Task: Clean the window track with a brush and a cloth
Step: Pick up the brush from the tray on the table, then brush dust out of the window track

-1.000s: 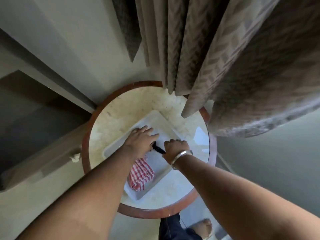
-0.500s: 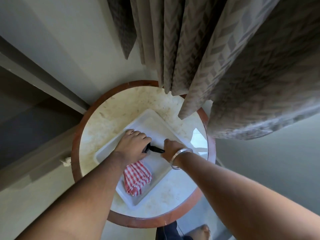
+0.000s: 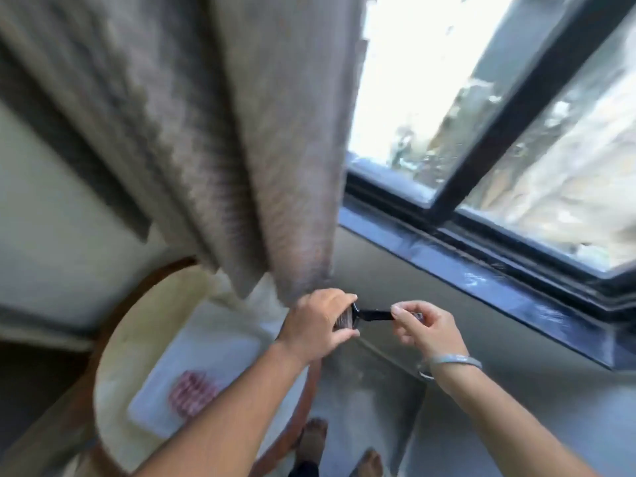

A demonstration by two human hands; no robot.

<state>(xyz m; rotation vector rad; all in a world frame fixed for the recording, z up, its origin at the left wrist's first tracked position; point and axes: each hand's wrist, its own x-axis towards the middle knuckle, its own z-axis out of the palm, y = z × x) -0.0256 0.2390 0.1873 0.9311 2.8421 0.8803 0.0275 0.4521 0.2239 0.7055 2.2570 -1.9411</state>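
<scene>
Both hands hold a small black brush [image 3: 370, 315] in the air below the window. My left hand [image 3: 318, 323] wraps the bristle end and my right hand [image 3: 425, 327] pinches the tip of the handle. The dark window track [image 3: 499, 249] runs along the bottom of the window frame, up and right of the hands. The red-and-white checked cloth [image 3: 192, 394] lies in a white tray [image 3: 220, 352] on the round table, below and left of my left arm. The whole view is blurred by motion.
A grey patterned curtain [image 3: 213, 139] hangs down to just above my left hand. The round marble table with a brown rim [image 3: 113, 335] stands at the lower left. A dark sill [image 3: 481, 287] juts out under the window. My bare feet [image 3: 313, 438] show on the floor.
The brush has been lifted out of the tray and carried up and right toward the window. My view has swung from the table to the window. The cloth stays in the tray.
</scene>
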